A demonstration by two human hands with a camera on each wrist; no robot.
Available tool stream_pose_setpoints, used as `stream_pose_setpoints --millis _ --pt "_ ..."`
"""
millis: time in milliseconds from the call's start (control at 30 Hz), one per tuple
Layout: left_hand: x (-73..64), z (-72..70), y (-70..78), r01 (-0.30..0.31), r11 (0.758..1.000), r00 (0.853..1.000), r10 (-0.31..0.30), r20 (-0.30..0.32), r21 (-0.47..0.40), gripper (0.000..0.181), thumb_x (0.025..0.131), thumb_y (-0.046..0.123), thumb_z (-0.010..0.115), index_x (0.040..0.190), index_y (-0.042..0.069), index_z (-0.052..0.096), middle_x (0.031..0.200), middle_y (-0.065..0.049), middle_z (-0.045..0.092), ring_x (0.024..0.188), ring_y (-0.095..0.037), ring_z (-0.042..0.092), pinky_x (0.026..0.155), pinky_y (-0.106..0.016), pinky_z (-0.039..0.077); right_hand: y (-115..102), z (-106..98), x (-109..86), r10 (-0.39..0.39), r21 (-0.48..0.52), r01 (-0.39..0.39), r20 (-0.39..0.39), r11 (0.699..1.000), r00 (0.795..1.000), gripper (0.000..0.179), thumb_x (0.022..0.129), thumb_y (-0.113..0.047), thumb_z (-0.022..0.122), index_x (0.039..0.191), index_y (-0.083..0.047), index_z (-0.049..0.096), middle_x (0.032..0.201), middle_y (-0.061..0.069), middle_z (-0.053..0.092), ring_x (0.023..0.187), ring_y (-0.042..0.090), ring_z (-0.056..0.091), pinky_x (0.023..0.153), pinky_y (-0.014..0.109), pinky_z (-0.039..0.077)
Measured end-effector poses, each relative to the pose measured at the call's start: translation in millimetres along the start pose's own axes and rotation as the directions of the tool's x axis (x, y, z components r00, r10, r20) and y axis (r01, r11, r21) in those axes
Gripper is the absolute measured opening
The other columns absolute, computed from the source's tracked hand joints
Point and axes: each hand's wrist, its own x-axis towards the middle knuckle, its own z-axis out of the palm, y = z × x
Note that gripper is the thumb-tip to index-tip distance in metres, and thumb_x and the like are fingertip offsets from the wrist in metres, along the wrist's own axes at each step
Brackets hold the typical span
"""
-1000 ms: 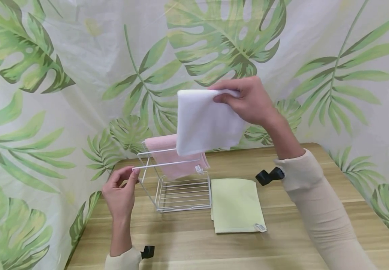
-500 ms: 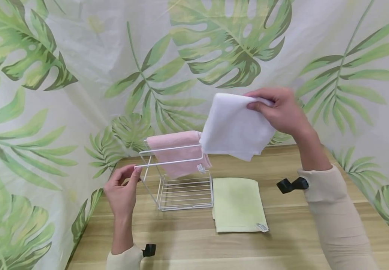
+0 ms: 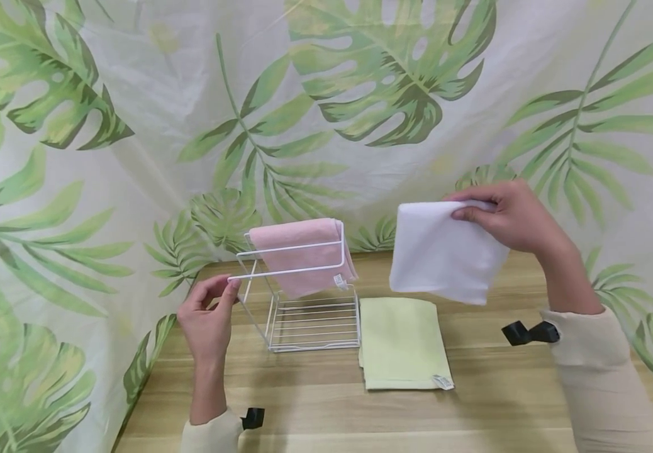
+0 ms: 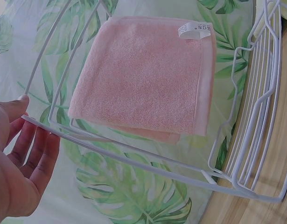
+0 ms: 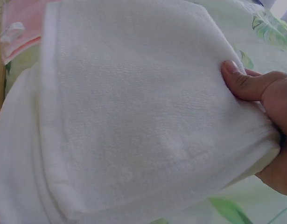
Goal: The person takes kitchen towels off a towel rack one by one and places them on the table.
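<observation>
My right hand [image 3: 507, 214] pinches a folded white towel [image 3: 445, 251] by its top edge, thumb in front, and the towel hangs in the air right of the rack. In the right wrist view the white towel [image 5: 134, 107] fills most of the picture. My left hand [image 3: 207, 321] grips the near left corner of a white wire rack [image 3: 287, 272] between thumb and fingers. Over the rack's far bar hangs a folded pink towel [image 3: 298, 258] with a small white label, also seen in the left wrist view as a pink towel [image 4: 143, 74].
A folded yellow-green towel [image 3: 402, 343] with a label at its corner lies on the wooden table [image 3: 315, 409], just right of the rack's base. Behind the table hangs a leaf-patterned curtain [image 3: 162, 126]. Each sleeve has a black wrist mount.
My right hand has carried the white towel rightward and down, away from over the rack, uncovering the pink towel and the bar ends. The left hand keeps its grip on the rack.
</observation>
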Motion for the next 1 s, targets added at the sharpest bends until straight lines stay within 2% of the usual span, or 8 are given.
stream_pose_setpoints --millis 167,400,567,833,1000 --pt "-0.1 0.4 0.4 0.006 1.0 1.0 -0.006 -0.001 0.0 0.018 0.093 0.006 0.085 0.104 -0.007 0.079 0.084 0.012 0.074 0.069 -0.002 0.071 0.062 -0.014 0.062 16 -1 -19.6 0.008 0.003 -0.008 0.019 1.0 1.0 0.021 0.091 -0.002 0.084 0.108 -0.013 0.086 0.1 0.01 0.083 0.071 -0.001 0.068 0.056 0.016 0.052" --pt "0.2 0.3 -0.1 0.004 1.0 1.0 -0.004 -0.004 -0.009 0.017 0.092 0.005 0.085 0.104 -0.007 0.08 0.084 0.011 0.074 0.069 -0.002 0.071 0.061 -0.013 0.061 31 0 -42.9 0.078 0.001 -0.078 0.045 0.997 0.996 0.021 0.092 -0.005 0.084 0.108 -0.019 0.086 0.097 -0.006 0.083 0.07 0.004 0.07 0.055 0.019 0.055" --pt "0.3 0.4 -1.3 0.007 1.0 1.0 -0.007 -0.006 -0.01 0.019 0.092 0.004 0.085 0.104 -0.009 0.078 0.085 0.011 0.075 0.069 -0.002 0.071 0.061 -0.012 0.061 37 0 -55.4 0.108 0.008 -0.109 0.088 0.994 0.99 0.02 0.093 -0.005 0.083 0.108 -0.018 0.086 0.096 -0.008 0.082 0.068 0.006 0.07 0.055 0.021 0.055" --pt "0.1 -0.1 -2.4 0.02 1.0 1.0 -0.02 -0.007 -0.023 0.02 0.091 0.003 0.085 0.105 -0.01 0.078 0.085 0.011 0.075 0.069 -0.002 0.072 0.061 -0.013 0.061 50 1 -78.8 0.072 0.011 -0.075 0.158 0.997 0.985 0.021 0.095 -0.006 0.081 0.112 -0.017 0.084 0.096 -0.009 0.082 0.064 0.006 0.068 0.051 0.021 0.054" --pt "0.5 -0.7 -1.8 0.013 1.0 1.0 -0.013 0.001 -0.021 0.019 0.092 0.006 0.085 0.105 -0.008 0.079 0.085 0.011 0.075 0.069 -0.002 0.071 0.061 -0.013 0.061 56 0 -95.5 0.099 -0.022 -0.097 0.177 0.995 0.979 0.02 0.095 -0.006 0.081 0.111 -0.018 0.084 0.097 -0.014 0.08 0.066 0.003 0.064 0.054 0.02 0.051"
